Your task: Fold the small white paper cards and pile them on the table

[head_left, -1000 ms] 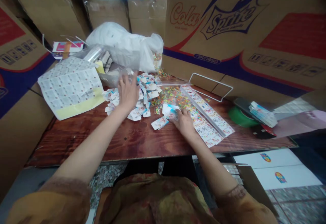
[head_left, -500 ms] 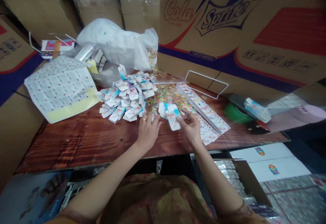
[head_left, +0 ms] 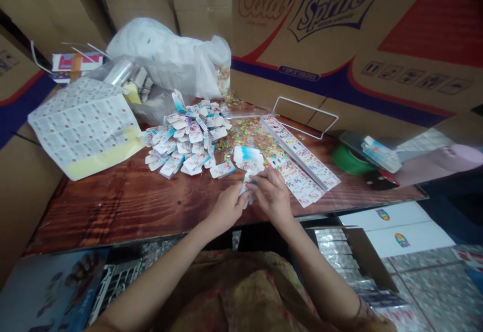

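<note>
My left hand [head_left: 227, 207] and my right hand [head_left: 270, 193] meet near the front edge of the wooden table [head_left: 124, 201]. Both pinch one small white and blue printed card [head_left: 246, 185] between their fingertips. Just beyond the hands lies a short stack of the same cards [head_left: 247, 156]. A loose heap of cards [head_left: 186, 138] spreads to the left of it. Colourful small bits [head_left: 249, 138] are scattered behind the stack.
Long printed strips [head_left: 302, 163] lie right of my hands. A folded printed sheet [head_left: 85, 128] sits far left, a white plastic bag [head_left: 169, 58] behind the heap. A green tape roll [head_left: 349, 161] and a white wire frame [head_left: 305, 118] are at right. Cardboard boxes [head_left: 339, 30] wall the table.
My left hand drew back from the heap and came to the right hand. My right hand lifted a card off the stack, and both hands now hold it nearer the table's front edge.
</note>
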Available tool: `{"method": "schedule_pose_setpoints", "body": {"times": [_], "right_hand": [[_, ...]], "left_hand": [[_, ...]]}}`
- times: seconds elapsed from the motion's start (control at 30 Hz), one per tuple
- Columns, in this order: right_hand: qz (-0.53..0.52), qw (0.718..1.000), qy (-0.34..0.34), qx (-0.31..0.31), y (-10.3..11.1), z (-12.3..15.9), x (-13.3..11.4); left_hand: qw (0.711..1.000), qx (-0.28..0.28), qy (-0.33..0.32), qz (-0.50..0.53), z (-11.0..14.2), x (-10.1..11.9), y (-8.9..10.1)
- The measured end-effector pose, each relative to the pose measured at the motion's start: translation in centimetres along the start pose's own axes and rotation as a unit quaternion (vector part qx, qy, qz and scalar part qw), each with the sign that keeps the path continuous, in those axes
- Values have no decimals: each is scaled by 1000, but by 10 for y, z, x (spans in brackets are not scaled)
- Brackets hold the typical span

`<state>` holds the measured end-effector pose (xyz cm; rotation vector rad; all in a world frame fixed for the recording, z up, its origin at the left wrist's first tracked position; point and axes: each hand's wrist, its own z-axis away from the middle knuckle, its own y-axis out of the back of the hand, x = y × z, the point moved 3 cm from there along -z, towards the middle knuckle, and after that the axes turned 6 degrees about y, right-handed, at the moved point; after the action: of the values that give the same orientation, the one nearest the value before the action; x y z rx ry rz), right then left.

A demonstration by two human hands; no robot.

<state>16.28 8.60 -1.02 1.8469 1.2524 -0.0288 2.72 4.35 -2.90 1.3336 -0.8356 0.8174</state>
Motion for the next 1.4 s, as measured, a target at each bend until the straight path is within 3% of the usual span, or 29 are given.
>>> {"method": "schedule_pose_setpoints", "body": {"times": [0.13, 0.27, 0.33, 0.43, 0.5, 0.57, 0.63, 0.7, 0.8, 0.87, 1.0, 1.1, 1.17, 1.3, 1.4], "right_hand": [[-30, 997, 61, 29, 5, -2, -10], [-71, 992, 102, -19, 7, 2, -24], [-95, 991, 79, -55, 7, 3, -28], [-128, 986, 30, -107, 7, 5, -31], [-162, 983, -7, -89, 9, 6, -29], [-210, 975, -67, -28, 14, 7, -24], [-287, 946, -151, 8, 16, 6, -16], [-400, 885, -235, -39, 10, 6, -10], [-537, 768, -325, -124, -3, 5, -8], [-563, 740, -351, -113, -8, 5, -7], [-531, 772, -346, -52, -15, 9, -1], [-493, 802, -338, -2, -18, 16, 4], [-457, 830, -320, 20, -16, 18, 4], [-363, 911, -195, 25, -2, 16, -11], [-321, 937, -135, 16, 6, 14, -23]], "left_hand": [[997, -35, 4, 68, -3, -5, 2], [972, -125, 33, 194, -6, -5, -2], [969, -154, 51, 188, -6, -4, -4], [980, -115, 77, 142, -5, -4, -3], [981, -88, 87, 153, -4, -4, -3], [971, -83, 87, 205, -3, -2, -2], [960, -94, 82, 251, -1, 1, -1], [953, -118, 82, 266, 1, 3, 0], [960, -140, 85, 226, 4, 5, 0], [974, -110, 81, 181, 6, 6, 0], [979, 15, 55, 197, 8, 6, 1], [967, 47, 21, 248, 10, 6, 0], [976, 53, -10, 211, 11, 6, 1], [989, 110, -9, 96, 15, 3, 4], [985, 158, -6, 66, 17, 4, 6]]}}
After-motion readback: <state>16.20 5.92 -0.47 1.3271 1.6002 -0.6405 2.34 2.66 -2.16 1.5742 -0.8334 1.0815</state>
